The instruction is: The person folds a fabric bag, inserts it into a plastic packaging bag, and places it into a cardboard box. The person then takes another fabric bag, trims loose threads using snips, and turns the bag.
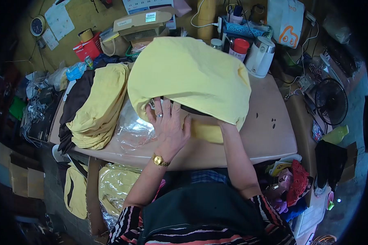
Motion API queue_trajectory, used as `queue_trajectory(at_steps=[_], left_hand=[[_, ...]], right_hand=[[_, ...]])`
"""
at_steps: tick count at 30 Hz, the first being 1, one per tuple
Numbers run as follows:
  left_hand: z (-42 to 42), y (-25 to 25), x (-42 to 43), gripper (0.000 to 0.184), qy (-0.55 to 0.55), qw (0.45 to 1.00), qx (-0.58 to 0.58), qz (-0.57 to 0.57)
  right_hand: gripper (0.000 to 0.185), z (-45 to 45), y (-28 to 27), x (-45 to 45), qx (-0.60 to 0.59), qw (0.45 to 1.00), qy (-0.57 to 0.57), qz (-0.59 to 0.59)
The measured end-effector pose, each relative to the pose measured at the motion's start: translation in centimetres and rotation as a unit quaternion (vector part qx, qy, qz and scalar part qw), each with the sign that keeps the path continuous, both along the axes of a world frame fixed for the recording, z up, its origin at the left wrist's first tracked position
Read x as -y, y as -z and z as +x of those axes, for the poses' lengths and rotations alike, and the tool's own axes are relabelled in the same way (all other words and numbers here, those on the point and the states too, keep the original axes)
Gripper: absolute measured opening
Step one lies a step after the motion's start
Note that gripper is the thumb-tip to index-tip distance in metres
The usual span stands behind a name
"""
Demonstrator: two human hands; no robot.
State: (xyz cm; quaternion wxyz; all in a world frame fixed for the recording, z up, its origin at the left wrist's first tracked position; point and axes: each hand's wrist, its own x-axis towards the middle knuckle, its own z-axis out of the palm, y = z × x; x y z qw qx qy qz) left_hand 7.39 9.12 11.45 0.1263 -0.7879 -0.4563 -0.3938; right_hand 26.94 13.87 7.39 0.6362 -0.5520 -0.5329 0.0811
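A large piece of yellow cloth [188, 65], puffed up like a dome, is raised above the table. A dark strip shows inside its lower opening, and its exact kind is unclear. My left hand [169, 128], wearing a ring and a gold watch [158, 160], has its fingers stretched up to the cloth's lower left edge, thumb apart. My right hand goes under the cloth at the lower right; only the wrist [229, 127] shows and the fingers are hidden. Beneath the left hand lies a clear plastic bag [134, 128] on the table.
Folded yellow and dark brown cloths [100, 106] are piled on the table [270, 139] at the left. A white electric kettle [261, 57] and a red-lidded jar [238, 48] stand behind at the right. Farther right is a black fan [331, 101]. Plastic-wrapped yellow cloth [118, 183] sits below the table edge.
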Motion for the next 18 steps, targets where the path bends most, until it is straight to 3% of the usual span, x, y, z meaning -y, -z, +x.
queue_trajectory(at_steps=[6, 11, 13, 14, 15, 17, 18], left_hand=[[-2.6, 2.5, -0.8, 0.072, -0.077, 0.979, -0.115, -0.147], [-3.4, 0.4, 1.3, 0.067, -0.089, 0.991, -0.077, -0.07], [-3.8, -0.8, 1.9, 0.066, -0.03, 0.971, -0.162, -0.174], [-4.2, -0.6, 2.0, 0.067, -0.008, 0.966, -0.188, -0.177], [-4.3, -0.9, 2.3, 0.067, -0.006, 0.965, -0.19, -0.18], [-4.4, -3.1, 2.9, 0.067, -0.018, 0.98, -0.179, -0.086], [-4.1, -5.0, 3.7, 0.066, -0.031, 0.981, -0.188, -0.042]], right_hand=[[0.055, 0.3, 0.6, 2.0, 0.057, 0.998, -0.001, -0.037], [0.056, 1.2, -0.8, 5.1, 0.218, 0.956, -0.041, -0.19], [0.053, 2.6, -3.1, 5.0, 0.259, 0.899, -0.109, -0.335], [0.049, 3.1, -4.7, 5.2, 0.291, 0.812, -0.179, -0.474], [0.049, 2.9, -6.5, 5.5, 0.288, 0.811, -0.179, -0.476], [0.047, 2.4, -9.8, 5.4, 0.282, 0.746, -0.083, -0.598], [0.044, 3.1, -5.7, 6.1, 0.369, 0.892, 0.035, -0.259]])
